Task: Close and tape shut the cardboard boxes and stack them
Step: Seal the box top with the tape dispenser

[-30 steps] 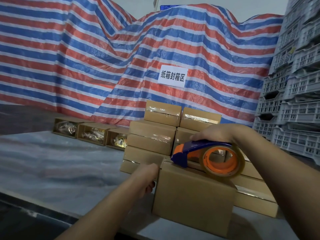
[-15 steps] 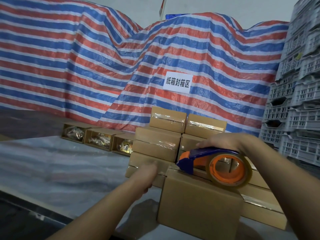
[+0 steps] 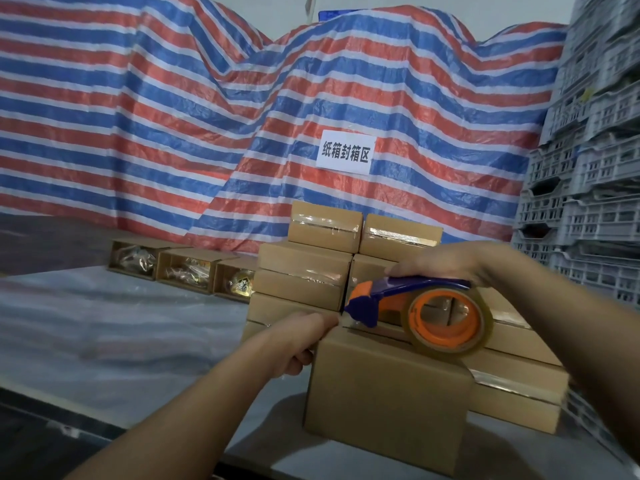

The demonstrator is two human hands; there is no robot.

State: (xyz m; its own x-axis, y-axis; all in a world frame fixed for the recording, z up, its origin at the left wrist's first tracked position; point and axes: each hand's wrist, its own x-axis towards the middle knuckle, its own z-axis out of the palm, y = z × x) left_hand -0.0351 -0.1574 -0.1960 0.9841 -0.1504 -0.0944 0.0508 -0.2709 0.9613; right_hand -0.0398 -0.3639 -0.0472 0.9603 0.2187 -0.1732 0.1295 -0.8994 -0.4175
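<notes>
Red, white and blue striped tarpaulin [image 3: 173, 109] hangs behind a stack of taped brown cardboard boxes [image 3: 304, 271] on the grey table [image 3: 121, 334]. Closed brown cardboard box [image 3: 388, 400] stands at the table's near edge, touching the stack. Left hand [image 3: 298, 337], fingers curled, grips its upper left corner; right hand [image 3: 440, 263] clasps the blue-and-orange tape dispenser [image 3: 415, 306] resting on the box top.

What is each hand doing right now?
Left hand: pinching the tape end at the box edge.
Right hand: gripping the tape dispenser.
</notes>
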